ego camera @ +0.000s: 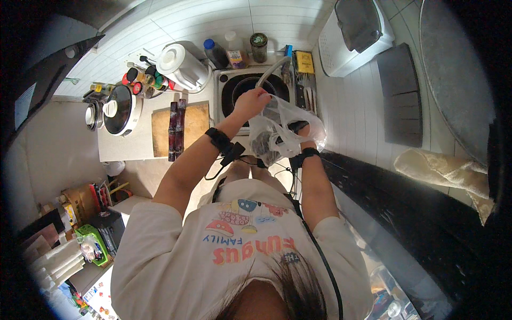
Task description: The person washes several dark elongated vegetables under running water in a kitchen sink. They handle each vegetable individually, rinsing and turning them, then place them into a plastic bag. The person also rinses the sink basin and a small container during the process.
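In the head view my left hand (251, 104) pinches the rim of a translucent plastic bag (276, 132) over the front of the sink. My right hand (306, 134) is inside or behind the bag's right part, partly hidden by the film, next to something dark; whether it grips that cannot be told. Behind the bag lies the steel sink (219, 90) with a dark round pan or basin (234, 90) in it and a curved faucet (272, 72) above. Left of the sink, dark purple sugarcane pieces (176, 130) lie on a wooden cutting board (198, 128).
A white electric kettle (176, 68), a lidded cooker (120, 110) and seasoning bottles (140, 80) stand on the left counter. Bottles (236, 56) and a jar (259, 48) line the wall behind the sink. Knives (308, 96) are at its right. A cloth (444, 172) hangs far right.
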A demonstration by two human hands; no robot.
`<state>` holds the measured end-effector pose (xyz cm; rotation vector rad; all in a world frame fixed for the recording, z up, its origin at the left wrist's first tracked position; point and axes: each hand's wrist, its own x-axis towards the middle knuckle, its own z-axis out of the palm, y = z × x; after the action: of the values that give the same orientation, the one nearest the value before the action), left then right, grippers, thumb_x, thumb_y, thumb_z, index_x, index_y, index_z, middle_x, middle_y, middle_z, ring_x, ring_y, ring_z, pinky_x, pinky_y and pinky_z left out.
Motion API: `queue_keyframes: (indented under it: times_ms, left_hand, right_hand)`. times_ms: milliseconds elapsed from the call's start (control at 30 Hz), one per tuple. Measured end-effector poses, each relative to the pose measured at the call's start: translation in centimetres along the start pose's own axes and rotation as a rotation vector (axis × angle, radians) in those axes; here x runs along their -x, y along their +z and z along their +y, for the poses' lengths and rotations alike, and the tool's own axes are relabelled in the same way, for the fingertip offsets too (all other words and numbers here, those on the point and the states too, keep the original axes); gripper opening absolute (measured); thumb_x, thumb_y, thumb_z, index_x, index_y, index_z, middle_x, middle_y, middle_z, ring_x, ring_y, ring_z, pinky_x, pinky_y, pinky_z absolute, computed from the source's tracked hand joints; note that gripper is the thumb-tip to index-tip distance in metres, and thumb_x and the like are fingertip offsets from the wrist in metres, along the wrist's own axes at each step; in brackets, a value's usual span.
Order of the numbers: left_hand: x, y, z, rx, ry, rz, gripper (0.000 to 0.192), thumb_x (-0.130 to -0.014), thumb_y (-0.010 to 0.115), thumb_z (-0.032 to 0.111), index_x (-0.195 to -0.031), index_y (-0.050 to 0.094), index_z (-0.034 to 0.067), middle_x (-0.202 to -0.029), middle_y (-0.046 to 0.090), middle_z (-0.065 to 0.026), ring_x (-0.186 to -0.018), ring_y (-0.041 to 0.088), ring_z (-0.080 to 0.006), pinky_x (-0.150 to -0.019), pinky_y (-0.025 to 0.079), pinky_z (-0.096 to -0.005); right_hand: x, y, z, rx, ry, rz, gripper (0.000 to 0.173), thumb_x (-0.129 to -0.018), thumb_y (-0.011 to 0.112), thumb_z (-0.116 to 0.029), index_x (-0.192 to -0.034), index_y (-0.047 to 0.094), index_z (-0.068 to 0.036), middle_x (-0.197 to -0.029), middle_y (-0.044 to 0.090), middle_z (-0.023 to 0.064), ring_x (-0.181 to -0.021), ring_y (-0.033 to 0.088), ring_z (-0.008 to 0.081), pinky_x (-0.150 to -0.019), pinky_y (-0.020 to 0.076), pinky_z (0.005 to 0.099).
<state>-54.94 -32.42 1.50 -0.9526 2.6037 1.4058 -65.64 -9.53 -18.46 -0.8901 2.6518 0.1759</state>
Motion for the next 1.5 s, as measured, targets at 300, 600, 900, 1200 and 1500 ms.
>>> queue_keyframes:
  times_ms: [300,600,900,1200,1500]
  left_hand:
    - [0.2,0.2,-0.3,0.039,-0.030,-0.006,0.036,-0.085,0.056,0.037,-0.101,0.066,0.007,-0.090,0.068,-0.0143,-0.087,0.065,-0.0317,-0.076,0.050,-0.0408]
    - [-1.5,1.8,-1.9,0.347,0.017,-0.054,0.027,-0.093,0.050,0.025,-0.094,0.066,0.004,-0.071,0.067,-0.0070,-0.061,0.064,-0.0179,-0.059,0.050,-0.0316]
    - [-2.5,2.0,-1.8,0.891,-0.094,0.018,0.022,-0.097,0.046,0.017,-0.091,0.059,0.001,-0.073,0.064,-0.0062,-0.063,0.063,-0.0172,-0.058,0.049,-0.0301]
    - [-3.0,1.1,-2.4,0.976,-0.055,0.035,0.017,-0.097,0.048,0.016,-0.088,0.056,0.004,-0.076,0.065,-0.0084,-0.068,0.063,-0.0187,-0.062,0.051,-0.0314]
    - [-2.7,2.8,-2.2,0.977,0.001,-0.059,0.021,-0.097,0.047,0.017,-0.093,0.060,0.001,-0.083,0.065,-0.0060,-0.076,0.063,-0.0147,-0.072,0.049,-0.0279]
  right_hand:
    - [-1.9,0.5,0.9,-0.165,-0.059,-0.038,0.045,-0.084,0.061,-0.028,-0.122,0.053,-0.004,-0.121,0.055,0.0190,-0.115,0.050,0.0383,-0.093,0.0442,0.0476]
    - [-3.0,-0.2,1.5,-0.278,-0.089,-0.045,0.042,-0.083,0.064,-0.026,-0.116,0.054,-0.003,-0.113,0.058,0.0186,-0.108,0.053,0.0379,-0.090,0.0452,0.0463]
    - [-3.1,-1.7,1.4,-0.460,-0.134,0.036,0.038,-0.081,0.067,-0.025,-0.109,0.056,-0.002,-0.105,0.061,0.0182,-0.100,0.057,0.0375,-0.087,0.0462,0.0451]
    - [7.0,-15.3,-2.9,-0.572,-0.138,0.213,0.032,-0.079,0.070,-0.021,-0.100,0.059,0.000,-0.099,0.064,0.0188,-0.096,0.059,0.0369,-0.085,0.0465,0.0447]
    - [13.9,-25.9,-3.3,-0.438,-0.029,0.491,0.042,-0.071,0.078,-0.016,-0.104,0.058,-0.002,-0.101,0.061,0.0163,-0.098,0.056,0.0353,-0.083,0.0467,0.0422]
